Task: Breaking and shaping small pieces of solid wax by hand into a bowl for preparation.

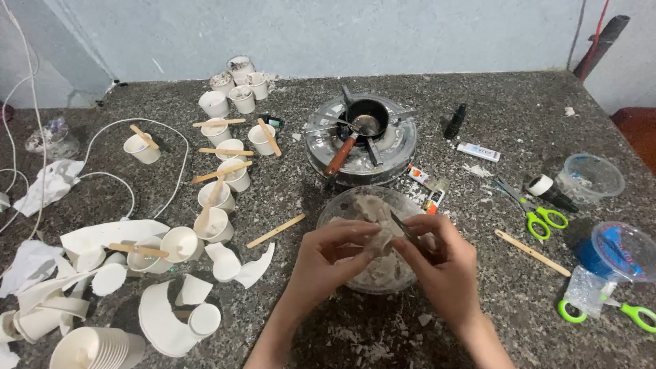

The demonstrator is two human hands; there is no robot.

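Observation:
My left hand [326, 260] grips a pale, off-white waxy chunk [380, 239] over a clear glass bowl [339, 205] that holds more pale pieces. My right hand [443, 263] pinches a small dark blade [403, 227] whose tip rests against the chunk. Both hands hover just above the bowl near the front of the speckled stone counter [492, 102]. Behind the bowl stands a round metal stove [400, 147] carrying a small black pan [365, 113] with a red-brown handle.
Several small white paper cups [222, 147] with wooden sticks stand to the left, torn cup pieces [164, 321] at front left. Loose wooden sticks [275, 231] [531, 253], green-handled scissors [540, 217] [632, 313], clear plastic containers [593, 176] [625, 249] and a small dark bottle [455, 121] lie right.

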